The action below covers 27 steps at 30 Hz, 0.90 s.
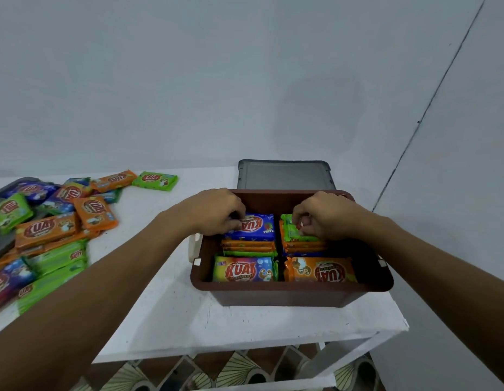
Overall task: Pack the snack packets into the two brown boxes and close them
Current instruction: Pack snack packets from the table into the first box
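An open brown box sits in the middle of a white table, holding four stacks of snack packets, with a grey lid lying just behind it. The left hand reaches into the far left stack, fingers curled over the edge of a blue packet on top, while the right hand pinches a green packet atop the far right stack with bunched fingertips. A heap of loose packets lies well apart at the table's left end.
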{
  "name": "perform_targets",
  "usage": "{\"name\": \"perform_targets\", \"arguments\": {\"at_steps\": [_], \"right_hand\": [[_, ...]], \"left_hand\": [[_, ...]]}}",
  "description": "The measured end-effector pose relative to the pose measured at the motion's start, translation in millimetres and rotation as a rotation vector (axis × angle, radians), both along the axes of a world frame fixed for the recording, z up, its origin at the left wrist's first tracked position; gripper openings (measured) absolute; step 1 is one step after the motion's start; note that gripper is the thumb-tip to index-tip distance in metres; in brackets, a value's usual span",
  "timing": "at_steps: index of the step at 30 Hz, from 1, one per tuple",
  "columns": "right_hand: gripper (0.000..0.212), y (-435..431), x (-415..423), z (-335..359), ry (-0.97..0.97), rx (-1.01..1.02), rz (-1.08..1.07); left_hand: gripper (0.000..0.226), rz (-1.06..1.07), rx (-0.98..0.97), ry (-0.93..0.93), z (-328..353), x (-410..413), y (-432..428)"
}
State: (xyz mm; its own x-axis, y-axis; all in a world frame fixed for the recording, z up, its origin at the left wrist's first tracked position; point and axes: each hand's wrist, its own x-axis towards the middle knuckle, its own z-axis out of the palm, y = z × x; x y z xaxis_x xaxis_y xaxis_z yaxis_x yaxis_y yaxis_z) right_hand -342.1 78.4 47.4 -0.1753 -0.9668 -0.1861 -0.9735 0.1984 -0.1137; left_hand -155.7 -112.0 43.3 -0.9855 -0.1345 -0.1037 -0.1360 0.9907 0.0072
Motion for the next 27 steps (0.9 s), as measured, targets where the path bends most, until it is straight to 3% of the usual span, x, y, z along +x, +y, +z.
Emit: {"name": "perform_targets", "arguments": {"at_steps": [5,7,11,14,22,24,27], "right_hand": [[0.014,-18,25,4,-0.026,-0.125,0.059],[0.009,-30,38,6,-0.034,-0.178,0.083],[0.005,-66,72,10,-0.042,-0.316,0.132],[0.007,-103,108,13,-0.066,-0.356,0.175],[0.023,-199,226,-3,-0.094,-0.090,0.329],[0.029,-220,259,-17,-0.087,-0.033,0.360],[0.049,-241,299,-55,-0.138,-0.032,0.390]], "left_hand": [[0.033,-0.001,0.144,0.372,-9,42,-22],[0.040,0.050,0.165,0.425,-15,65,-37],[0.051,0.210,0.117,0.320,-31,125,-77],[0.036,0.257,0.094,0.264,-39,179,-107],[0.023,0.388,0.097,0.309,-57,315,-183],[0.036,0.441,0.142,0.295,-62,345,-194],[0.074,0.521,0.220,0.189,-79,378,-198]]}}
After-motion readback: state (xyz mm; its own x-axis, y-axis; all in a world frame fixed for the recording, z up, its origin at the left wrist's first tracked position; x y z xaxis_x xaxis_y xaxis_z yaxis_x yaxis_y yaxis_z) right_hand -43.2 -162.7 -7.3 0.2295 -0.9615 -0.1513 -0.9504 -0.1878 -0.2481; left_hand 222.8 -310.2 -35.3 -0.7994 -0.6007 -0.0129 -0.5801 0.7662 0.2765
